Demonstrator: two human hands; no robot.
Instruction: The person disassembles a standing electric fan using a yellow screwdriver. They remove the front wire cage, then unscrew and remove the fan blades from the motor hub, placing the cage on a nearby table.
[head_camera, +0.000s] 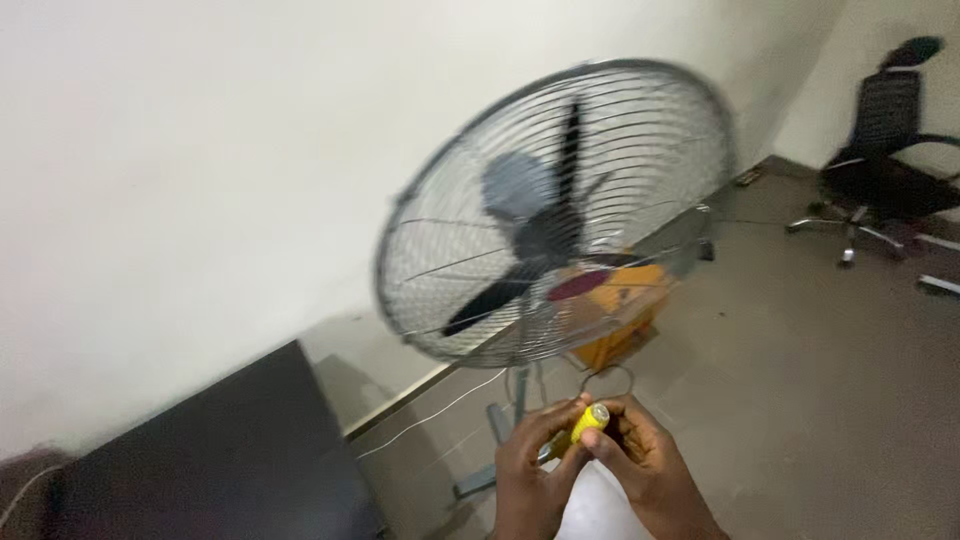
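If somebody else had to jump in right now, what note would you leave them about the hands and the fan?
Left hand: closed on the lower end of the small yellow tool.
Right hand: pinching the tool's top end, near its silvery cap.
Both hands are low in the view, in front of the standing fan, not touching it.
Fan: upright by the white wall, wire guard on, dark blades inside; the picture is blurred.
Done: tool in hand. Left: nothing on the fan looks opened or removed yet.
Nearby: thin wire loop, orange thing behind the fan, office chair far right.
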